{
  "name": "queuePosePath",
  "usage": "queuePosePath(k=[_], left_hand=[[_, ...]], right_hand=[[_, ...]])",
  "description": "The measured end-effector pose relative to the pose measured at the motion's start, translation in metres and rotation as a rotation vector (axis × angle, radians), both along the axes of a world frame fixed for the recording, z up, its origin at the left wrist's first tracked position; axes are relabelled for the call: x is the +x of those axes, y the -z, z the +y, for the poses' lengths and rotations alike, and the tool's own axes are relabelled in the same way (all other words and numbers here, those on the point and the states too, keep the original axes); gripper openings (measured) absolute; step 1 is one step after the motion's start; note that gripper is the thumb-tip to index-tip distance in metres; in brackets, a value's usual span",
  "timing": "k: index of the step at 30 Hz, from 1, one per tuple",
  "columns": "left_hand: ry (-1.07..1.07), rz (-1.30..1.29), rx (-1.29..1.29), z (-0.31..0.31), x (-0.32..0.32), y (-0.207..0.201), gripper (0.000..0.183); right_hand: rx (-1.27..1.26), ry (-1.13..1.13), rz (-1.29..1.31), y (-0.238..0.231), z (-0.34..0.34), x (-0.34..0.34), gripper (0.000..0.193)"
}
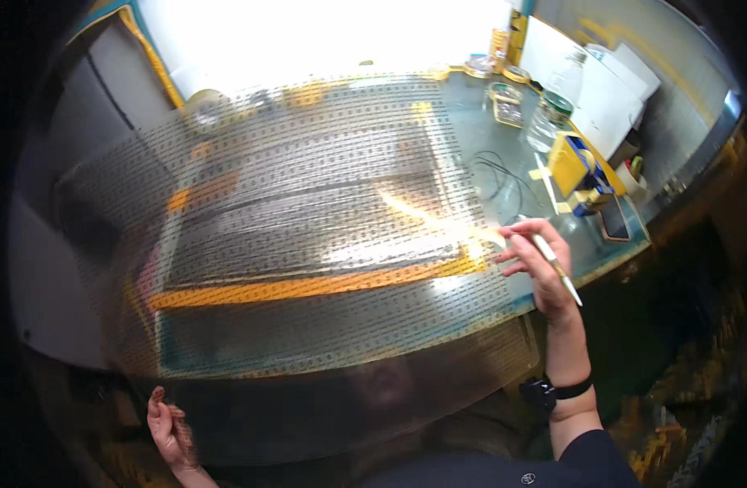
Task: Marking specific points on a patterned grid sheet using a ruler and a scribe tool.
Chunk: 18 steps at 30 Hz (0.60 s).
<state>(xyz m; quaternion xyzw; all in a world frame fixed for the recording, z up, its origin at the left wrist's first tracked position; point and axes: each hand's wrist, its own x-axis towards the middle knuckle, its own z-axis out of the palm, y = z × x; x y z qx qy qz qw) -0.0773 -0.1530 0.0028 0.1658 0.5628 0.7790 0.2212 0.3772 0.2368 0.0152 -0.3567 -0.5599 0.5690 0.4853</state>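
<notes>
A large see-through plastic sheet (308, 244), printed with rows of small dots, is held up over the work table and fills most of the view. My left hand (168, 431) grips its lower left corner. My right hand (540, 264) pinches the sheet's right edge with thumb and fingertips, and it also holds a thin white pen (556, 268) that points down to the right. A black watch (544, 393) is on my right wrist. Through the sheet an orange-edged board shows, blurred.
The grey-green table top (504, 154) runs to the right with black cables (500, 175), a clear plastic bottle (551, 114), a yellow and blue box (577, 163), a phone (614, 218), small clear trays (508, 102) and a white box (609, 89). A bright window is at the back.
</notes>
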Motion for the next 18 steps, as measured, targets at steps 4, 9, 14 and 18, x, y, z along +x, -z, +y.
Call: queuePosePath(k=[4,9,14,18], left_hand=[[0.12,0.017,-0.022,-0.006,-0.013,0.001,0.029],[0.158,-0.038,-0.05,-0.003,-0.011,-0.003,0.03],[0.136,-0.031,-0.1,-0.009,-0.021,0.004,0.032],[0.182,-0.029,-0.107,-0.008,-0.022,0.003,0.033]], right_hand=[[-0.019,-0.101,0.033,-0.004,-0.007,-0.004,0.017],[0.005,-0.101,0.015,-0.002,-0.005,-0.002,0.015],[-0.013,-0.112,-0.012,-0.004,-0.006,-0.002,0.015],[-0.005,-0.103,-0.025,-0.006,-0.007,-0.003,0.015]])
